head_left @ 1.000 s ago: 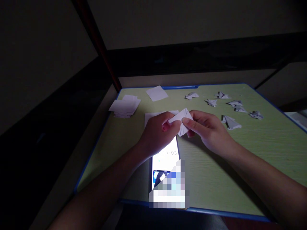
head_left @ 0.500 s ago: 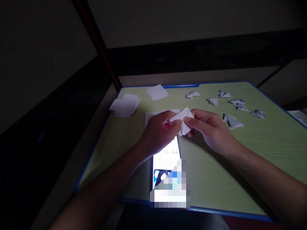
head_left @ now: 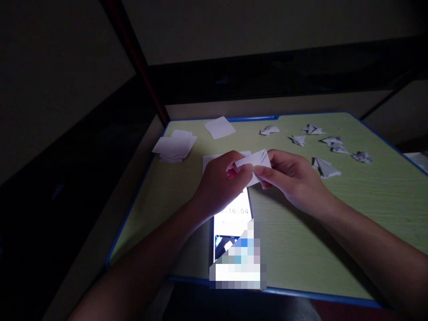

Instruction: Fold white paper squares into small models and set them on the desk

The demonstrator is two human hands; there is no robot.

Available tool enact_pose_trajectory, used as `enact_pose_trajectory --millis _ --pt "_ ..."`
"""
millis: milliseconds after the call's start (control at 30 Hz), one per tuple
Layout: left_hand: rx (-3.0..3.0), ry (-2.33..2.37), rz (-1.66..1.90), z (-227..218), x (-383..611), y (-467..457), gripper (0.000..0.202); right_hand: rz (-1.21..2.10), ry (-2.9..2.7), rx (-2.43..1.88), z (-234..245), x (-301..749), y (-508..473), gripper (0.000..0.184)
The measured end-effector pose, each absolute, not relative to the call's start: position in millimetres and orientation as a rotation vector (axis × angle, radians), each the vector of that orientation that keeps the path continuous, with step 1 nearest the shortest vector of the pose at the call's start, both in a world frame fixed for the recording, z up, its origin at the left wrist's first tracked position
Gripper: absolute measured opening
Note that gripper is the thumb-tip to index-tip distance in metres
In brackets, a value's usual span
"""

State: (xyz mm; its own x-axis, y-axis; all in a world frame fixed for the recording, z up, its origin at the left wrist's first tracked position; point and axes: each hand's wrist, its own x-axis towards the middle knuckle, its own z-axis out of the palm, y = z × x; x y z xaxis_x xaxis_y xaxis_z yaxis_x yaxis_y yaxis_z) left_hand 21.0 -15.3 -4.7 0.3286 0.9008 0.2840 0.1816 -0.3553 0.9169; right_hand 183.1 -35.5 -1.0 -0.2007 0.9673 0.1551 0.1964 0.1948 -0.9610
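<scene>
A small folded piece of white paper is held between both hands above the table. My left hand pinches its left side, thumb on top. At its right side my right hand grips the paper, with the thumb pressed on the near face and the fingers curled behind. Crease lines run near its upper right corner. Beneath the hands lies a lit phone, partly covered by my left hand and by a blurred patch. Behind the left hand, a flat white sheet is partly hidden.
A stack of white paper lies at the left of the green table, with a single square sheet at the back. Several folded paper pieces are scattered at the right. A blue edge borders the table.
The folded paper has changed shape between my fingers: its top corner now points further right and its pointed outline is more of a band. Both hands stay in nearly the same place.
</scene>
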Motion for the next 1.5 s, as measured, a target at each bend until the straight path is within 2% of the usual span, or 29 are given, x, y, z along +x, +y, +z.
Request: enact_pose_trajectory --millis 400,633,967,1500 --pt "1.836 1.032 1.193 -7.8 17.7 -13.6 0.007 1.119 -1.589 -1.132 -0.8 181.4 -37.5 0.011" --pt "1.786 1.077 1.212 -5.6 16.7 -11.2 0.009 1.128 -1.504 -1.133 -3.7 183.3 -36.8 0.021" --pt "1.748 1.096 1.174 -7.1 15.9 -11.6 0.011 1.155 -1.470 -1.124 -4.2 182.0 -35.5 0.012" --pt "1.760 1.110 1.210 -6.1 17.2 -13.3 0.010 1.220 -1.426 -1.117 -0.9 181.7 -36.4 0.013"
